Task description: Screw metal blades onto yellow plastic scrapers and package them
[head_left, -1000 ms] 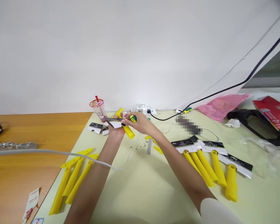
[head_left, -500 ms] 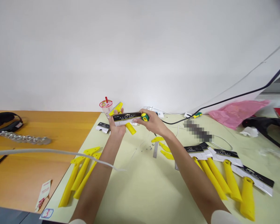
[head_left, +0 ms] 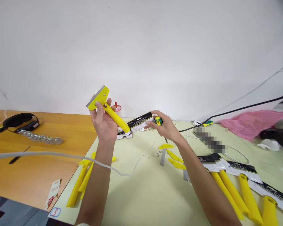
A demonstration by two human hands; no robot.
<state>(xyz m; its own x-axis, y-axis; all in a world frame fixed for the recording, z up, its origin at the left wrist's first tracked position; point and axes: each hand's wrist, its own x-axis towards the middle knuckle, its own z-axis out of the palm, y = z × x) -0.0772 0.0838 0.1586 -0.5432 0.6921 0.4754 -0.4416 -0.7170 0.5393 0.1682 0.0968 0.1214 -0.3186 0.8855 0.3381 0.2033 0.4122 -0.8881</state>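
Note:
My left hand is raised, closed on a yellow scraper. Its wide head with a metal edge points up left and its handle slopes down right. My right hand pinches a black-and-white card sleeve by its right end. Tucked in the same hand is a screwdriver with a green-and-yellow handle, its dark shaft pointing down. The sleeve's left end is close to the scraper handle's lower end; whether they touch I cannot tell. Below lie yellow scraper plates, a metal blade and small screws.
Several yellow scraper handles lie at left, partly behind my left forearm. At right are scrapers in card sleeves. A lidded cup, black cable, pink bag and headphones stand around. A white cable crosses in front.
My left hand has lifted the scraper up and left, out from behind the card sleeve. My right hand, with sleeve and screwdriver, now sits farther right. The view has shifted slightly.

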